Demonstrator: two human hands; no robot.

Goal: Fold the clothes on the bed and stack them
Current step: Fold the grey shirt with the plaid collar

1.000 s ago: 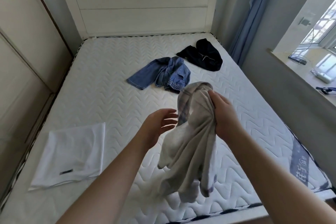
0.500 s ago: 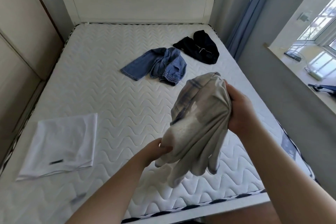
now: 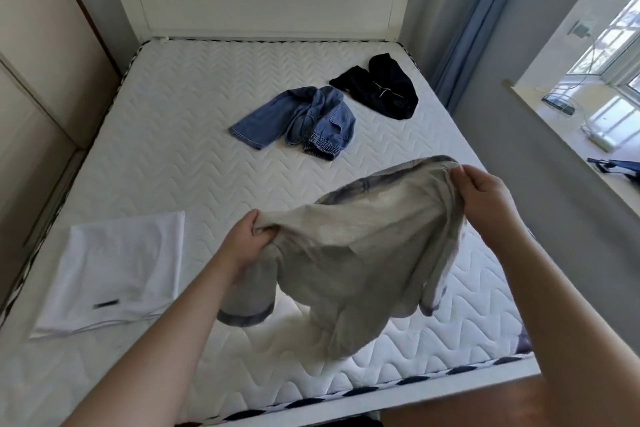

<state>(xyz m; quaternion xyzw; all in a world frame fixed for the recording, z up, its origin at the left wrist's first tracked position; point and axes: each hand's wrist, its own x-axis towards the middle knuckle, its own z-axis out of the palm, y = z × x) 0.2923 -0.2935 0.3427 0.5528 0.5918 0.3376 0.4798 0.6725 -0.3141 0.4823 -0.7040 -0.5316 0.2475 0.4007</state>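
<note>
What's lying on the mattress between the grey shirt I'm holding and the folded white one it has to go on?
Nothing visible. The grey shirt hangs between the left hand and right hand, and only bare mattress lies between it and the folded white shirt. The jeans and black garment lie farther back.

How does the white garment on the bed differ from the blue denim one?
The white garment lies folded flat near the bed's foot; the denim garment lies crumpled further up. The white one is plain, the denim one shows elastic cuffs. Both rest on the mattress, untouched by either hand.
</note>
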